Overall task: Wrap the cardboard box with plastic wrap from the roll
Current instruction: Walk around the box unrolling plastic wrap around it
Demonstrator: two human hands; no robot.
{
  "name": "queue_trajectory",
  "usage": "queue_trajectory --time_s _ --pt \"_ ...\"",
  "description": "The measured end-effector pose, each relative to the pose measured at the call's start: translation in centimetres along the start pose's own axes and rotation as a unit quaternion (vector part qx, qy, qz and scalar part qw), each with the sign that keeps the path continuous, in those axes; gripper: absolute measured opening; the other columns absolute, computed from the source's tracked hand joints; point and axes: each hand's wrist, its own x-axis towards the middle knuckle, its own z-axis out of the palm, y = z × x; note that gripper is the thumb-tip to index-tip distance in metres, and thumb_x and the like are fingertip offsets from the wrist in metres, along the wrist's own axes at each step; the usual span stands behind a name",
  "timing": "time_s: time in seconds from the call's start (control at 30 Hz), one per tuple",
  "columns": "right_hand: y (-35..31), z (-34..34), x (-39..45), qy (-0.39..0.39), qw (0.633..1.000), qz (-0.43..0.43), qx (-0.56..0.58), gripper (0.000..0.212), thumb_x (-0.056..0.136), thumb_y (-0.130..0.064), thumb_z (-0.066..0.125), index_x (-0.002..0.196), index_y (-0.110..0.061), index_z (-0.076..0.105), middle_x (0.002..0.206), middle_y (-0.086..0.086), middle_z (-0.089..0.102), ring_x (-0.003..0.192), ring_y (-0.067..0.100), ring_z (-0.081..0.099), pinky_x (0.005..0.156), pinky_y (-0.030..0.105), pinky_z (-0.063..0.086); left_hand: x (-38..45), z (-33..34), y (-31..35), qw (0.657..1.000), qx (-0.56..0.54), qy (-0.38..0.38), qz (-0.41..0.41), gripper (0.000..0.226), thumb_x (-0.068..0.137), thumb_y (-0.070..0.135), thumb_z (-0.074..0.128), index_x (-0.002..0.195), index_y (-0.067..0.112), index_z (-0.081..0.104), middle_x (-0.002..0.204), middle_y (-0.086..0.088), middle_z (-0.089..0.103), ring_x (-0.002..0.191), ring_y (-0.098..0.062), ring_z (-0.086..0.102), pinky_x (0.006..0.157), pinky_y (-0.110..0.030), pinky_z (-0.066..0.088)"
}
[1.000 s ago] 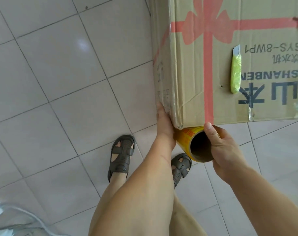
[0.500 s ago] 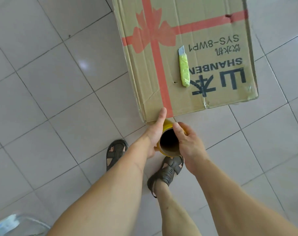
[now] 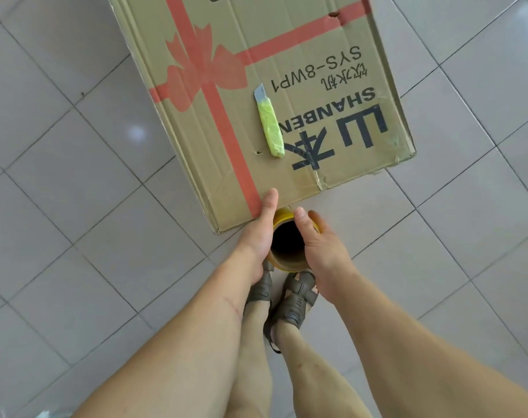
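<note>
Cardboard box (image 3: 302, 70) lies flat on the tiled floor (image 3: 60, 206), top face up. It is printed with a red ribbon and bow (image 3: 205, 75) and black lettering that reads upside down from where the person stands. The near right corner of the box looks crumpled and a bit torn.

A utility knife (image 3: 268, 125) with a yellow-green handle rests on the box top, just right of the red stripe, blade end pointing away from the person. It touches nothing but the cardboard.

The person stands at the near edge of the box, both bare arms reaching down. Between the hands is the roll of plastic wrap (image 3: 287, 242), held upright with its open cardboard core facing the camera; the outer layer looks yellow. The roll sits right against the near side of the box, just below the top edge.

Left hand (image 3: 258, 236): cups the left side of the roll, fingers hidden behind it, thumb stretched up and lying on the box edge at the foot of the red stripe.

Right hand (image 3: 320, 248): wraps the right side of the roll, thumb along the rim of the core, fingers curled round the far side.

No loose film can be made out between roll and box; too clear or too small to tell.

Below the hands, two feet in brown sandals (image 3: 293, 300) stand close together on the tiles, directly under the roll.
</note>
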Motion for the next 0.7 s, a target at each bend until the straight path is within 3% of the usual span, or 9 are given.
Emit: queue_trajectory --time_s 0.1,0.17,0.27,0.33,0.43,0.5,0.6,0.67,0.7 --pt "-0.1 0.0 0.1 -0.008 0.999 0.028 0.013 0.069 0.082 -0.071 0.056 0.139 -0.031 0.051 0.134 -0.007 0.058 0.121 0.015 0.052 0.106 0.037 0.039 0.1 -0.1 0.6 0.999 0.011 -0.026 -0.017 0.103 0.083 0.100 0.041 0.134 0.017 0.075 0.118 -0.011 0.084 0.116 -0.029 0.079 0.112 -0.050 0.058" --pt "-0.6 -0.7 0.2 0.009 0.999 0.023 0.022 0.057 0.091 -0.064 0.051 0.135 -0.027 0.054 0.123 -0.011 0.058 0.115 0.011 0.049 0.095 0.031 0.036 0.2 0.0 0.7 0.998 0.015 -0.050 -0.033 0.113 0.078 0.104 0.034 0.137 0.016 0.074 0.121 -0.014 0.083 0.120 -0.031 0.078 0.115 -0.050 0.056" --pt "-0.8 -2.2 1.0 0.026 0.999 0.011 0.017 0.057 0.093 -0.061 0.050 0.136 -0.025 0.054 0.126 -0.006 0.059 0.119 0.015 0.050 0.091 0.032 0.035 0.5 0.6 0.4 0.996 0.032 -0.081 -0.033 0.141 0.042 0.118 0.039 0.142 0.024 0.072 0.132 -0.010 0.080 0.132 -0.031 0.071 0.121 -0.054 0.050" --pt "-0.7 -2.5 1.1 0.013 1.000 0.016 0.015 0.063 0.090 -0.067 0.049 0.139 -0.026 0.052 0.134 -0.006 0.056 0.125 0.016 0.047 0.094 0.032 0.033 1.4 1.3 0.2 0.998 0.046 -0.049 -0.016 0.154 0.026 0.121 0.042 0.148 0.029 0.067 0.139 -0.005 0.077 0.135 -0.030 0.068 0.122 -0.055 0.047" --pt "-0.5 -2.7 0.9 -0.012 0.998 0.039 0.039 0.072 0.086 -0.074 0.045 0.141 -0.027 0.050 0.141 -0.007 0.053 0.133 0.014 0.043 0.102 0.032 0.030 0.8 2.5 1.3 0.999 0.035 -0.027 -0.007 0.131 0.053 0.114 0.043 0.142 0.023 0.070 0.129 -0.010 0.081 0.126 -0.033 0.073 0.119 -0.055 0.050" --pt "-1.0 -3.3 0.9 -0.009 0.998 0.041 0.041 0.068 0.090 -0.070 0.044 0.141 -0.025 0.049 0.137 -0.008 0.054 0.126 0.012 0.044 0.097 0.030 0.029 0.6 2.7 1.5 0.999 0.019 -0.042 -0.020 0.122 0.069 0.110 0.036 0.137 0.016 0.074 0.125 -0.016 0.082 0.123 -0.035 0.076 0.117 -0.053 0.053" --pt "-1.5 -4.8 1.4 0.011 1.000 0.023 0.015 0.049 0.095 -0.061 0.046 0.130 -0.028 0.054 0.113 -0.011 0.058 0.111 0.014 0.048 0.080 0.023 0.037 0.7 3.5 0.6 0.997 -0.012 -0.066 -0.035 0.137 0.050 0.116 0.042 0.141 0.017 0.072 0.132 -0.016 0.079 0.130 -0.036 0.072 0.120 -0.056 0.050" --pt "-1.7 -5.4 1.5 0.012 1.000 0.001 -0.006 0.055 0.093 -0.061 0.050 0.138 -0.028 0.050 0.130 -0.011 0.056 0.123 0.017 0.049 0.086 0.024 0.037 1.0 4.7 0.3 0.999 0.002 -0.032 -0.036 0.144 0.034 0.118 0.047 0.139 0.023 0.073 0.131 -0.010 0.080 0.133 -0.033 0.069 0.122 -0.058 0.046" --pt "-1.9 -5.6 1.4 0.006 1.000 0.002 -0.004 0.064 0.091 -0.062 0.053 0.145 -0.031 0.043 0.140 -0.009 0.051 0.130 0.017 0.045 0.091 0.027 0.035 1.1 5.3 0.4 1.000 0.008 -0.003 -0.023 0.138 0.040 0.118 0.046 0.138 0.024 0.073 0.130 -0.008 0.081 0.132 -0.032 0.069 0.122 -0.056 0.046"
